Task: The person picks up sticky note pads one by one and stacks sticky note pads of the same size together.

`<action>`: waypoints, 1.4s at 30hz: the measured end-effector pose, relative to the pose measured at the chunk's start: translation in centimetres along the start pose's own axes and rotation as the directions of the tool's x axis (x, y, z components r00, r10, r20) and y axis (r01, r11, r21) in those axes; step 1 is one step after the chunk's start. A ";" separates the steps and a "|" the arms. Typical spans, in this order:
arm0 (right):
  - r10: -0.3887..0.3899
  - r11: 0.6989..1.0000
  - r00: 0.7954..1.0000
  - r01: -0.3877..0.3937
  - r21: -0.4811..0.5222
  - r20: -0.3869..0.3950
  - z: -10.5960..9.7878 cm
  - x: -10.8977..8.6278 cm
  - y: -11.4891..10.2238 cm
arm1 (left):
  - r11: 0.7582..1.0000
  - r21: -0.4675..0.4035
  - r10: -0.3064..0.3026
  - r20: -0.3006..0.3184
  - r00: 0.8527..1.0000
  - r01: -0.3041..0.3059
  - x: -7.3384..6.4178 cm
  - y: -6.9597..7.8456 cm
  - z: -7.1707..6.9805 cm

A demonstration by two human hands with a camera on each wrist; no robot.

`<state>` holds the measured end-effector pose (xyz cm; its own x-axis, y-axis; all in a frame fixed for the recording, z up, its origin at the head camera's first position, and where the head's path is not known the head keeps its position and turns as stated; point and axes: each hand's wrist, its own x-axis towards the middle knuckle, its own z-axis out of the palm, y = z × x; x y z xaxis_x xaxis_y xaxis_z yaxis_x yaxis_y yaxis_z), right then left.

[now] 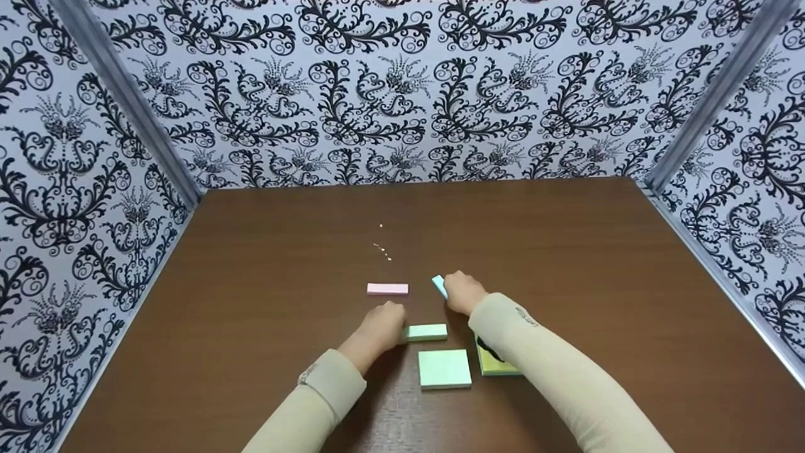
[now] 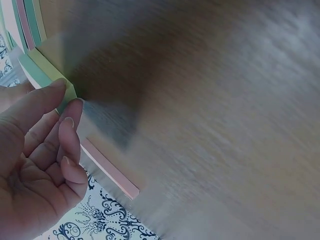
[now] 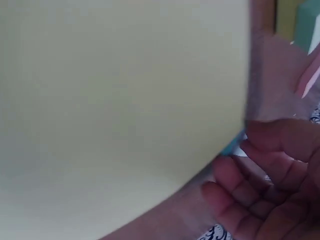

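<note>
My left hand [image 1: 382,324] pinches the left end of a narrow green sticky note pad [image 1: 427,332] between thumb and fingers; the left wrist view shows yellow and green layers along its side. My right hand [image 1: 464,292] pinches a narrow light-blue sticky note pad [image 1: 439,284], of which only one end shows in the head view. In the right wrist view a blue sliver [image 3: 233,144] of it appears at the fingertips. A narrow pink sticky note pad [image 1: 387,289] lies beyond my left hand.
A square light-green sticky note pad [image 1: 444,369] lies just nearer than the narrow green one. Beside it, a yellow pad [image 1: 497,363] is partly hidden under my right forearm. Small white specks [image 1: 382,250] dot the brown table [image 1: 283,251]. Patterned walls [image 1: 402,94] stand at the back and sides.
</note>
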<state>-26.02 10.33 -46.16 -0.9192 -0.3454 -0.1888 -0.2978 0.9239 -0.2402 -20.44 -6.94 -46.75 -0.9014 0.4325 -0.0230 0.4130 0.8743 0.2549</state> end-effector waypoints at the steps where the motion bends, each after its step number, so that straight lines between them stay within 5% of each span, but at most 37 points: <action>1: 0.019 1.000 1.000 -0.019 0.016 0.003 0.0 -0.1 -0.2 | 1.000 0.001 0.003 -0.006 1.000 -0.003 0.0 0.0 0.0; 10: 0.045 0.998 0.998 -0.047 0.051 0.047 -0.5 -0.2 -0.3 | 1.000 -0.026 -0.018 0.015 1.000 0.018 0.0 0.0 -0.2; 12: -0.009 0.999 0.998 0.007 0.038 0.056 -1.3 0.1 0.4 | 0.999 -0.024 -0.024 0.021 0.999 0.025 0.0 0.0 -0.2; 14: -0.143 0.990 0.988 0.144 -0.006 0.053 -2.2 0.3 1.3 | 0.999 -0.024 -0.031 0.020 0.999 0.031 -0.1 0.0 -0.2; 16: -0.302 0.947 0.953 0.304 -0.101 0.033 -2.8 0.4 2.1 | 0.999 -0.019 -0.035 0.018 0.999 0.035 -0.1 -0.1 -0.2; 19: -0.515 0.823 0.857 0.501 -0.268 0.019 -3.0 0.0 3.0 | 0.999 -0.023 -0.032 0.020 0.999 0.032 -0.1 -0.1 0.0; 24: -0.681 0.652 0.732 0.616 -0.442 0.015 -2.1 -0.3 3.9 | 0.999 -0.026 -0.023 0.030 0.999 0.024 0.0 -0.1 0.1; 27: -0.710 0.616 0.703 0.642 -0.457 0.032 -1.5 -0.2 4.1 | 0.999 -0.037 -0.027 0.047 0.999 0.029 0.1 -0.1 0.2; 31: -0.721 0.608 0.692 0.649 -0.457 0.023 -0.8 0.1 4.5 | 0.998 -0.049 -0.039 0.063 0.997 0.042 0.2 0.0 0.3; 38: -0.767 0.552 0.642 0.637 -0.538 -0.027 -0.4 0.3 4.5 | 0.998 -0.026 -0.060 0.052 0.997 0.061 0.3 0.3 0.3; 42: -0.770 0.515 0.638 0.612 -0.600 -0.010 -0.5 0.2 4.0 | 0.998 -0.010 -0.062 0.040 0.997 0.062 0.2 0.4 0.2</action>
<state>-27.58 14.05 -46.71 -0.3602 -0.9300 0.0737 -0.8704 0.3634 0.3321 -20.45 -6.41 -46.89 -0.9192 0.3861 -0.0776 0.3548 0.8974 0.2622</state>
